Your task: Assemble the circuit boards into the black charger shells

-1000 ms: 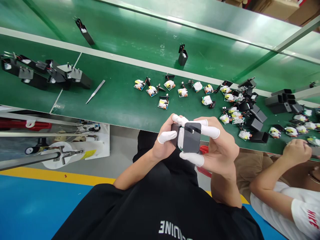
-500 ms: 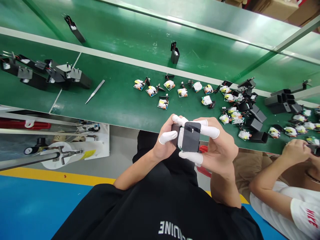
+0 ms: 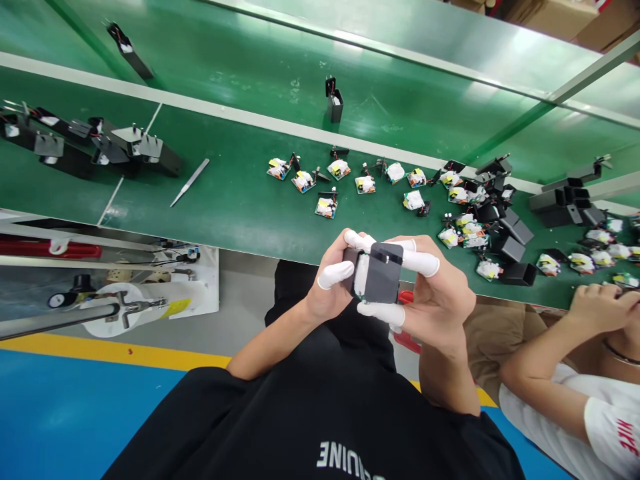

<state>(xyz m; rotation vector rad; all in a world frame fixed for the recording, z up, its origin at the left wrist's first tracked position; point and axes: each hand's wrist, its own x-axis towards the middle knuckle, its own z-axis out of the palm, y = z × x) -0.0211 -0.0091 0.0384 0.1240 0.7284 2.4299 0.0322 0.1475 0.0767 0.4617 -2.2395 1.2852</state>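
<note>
Pinches one black casing (image 3: 351, 260) in the left hand (image 3: 327, 283), above the lap, thumb and index finger clamped on it, both wearing white caps. Grips one black cover plate (image 3: 384, 279) in the right hand (image 3: 443, 287) by its upper and lower edges, fingers clamped on it, with three white-capped tips in sight. Holds plate and casing side by side between the two sets of fingertips, with one white-coated insert (image 3: 361, 277) visible between them.

Faces one green bench (image 3: 240, 220) just beyond the fingertips. Counts eight loose circuit boards (image 3: 327, 208) on it, spread ahead of the fingers and a little to either side, each with white coating. Meets one heap (image 3: 516, 227) of boards and casings farther to the right of the right fingers, too overlapped to count. Has one slim silver tool (image 3: 190, 183) lying ahead-left, well apart from the left fingers. Shares the bench edge with one co-worker's hand (image 3: 597, 307), well right of the right fingers. Includes several pronged casings (image 3: 170, 161) far left of the left fingers, also too overlapped to count. Ends, beyond one white rail (image 3: 250, 121), with two open casings (image 3: 335, 110), one ahead of the fingers, one far ahead-left.
</note>
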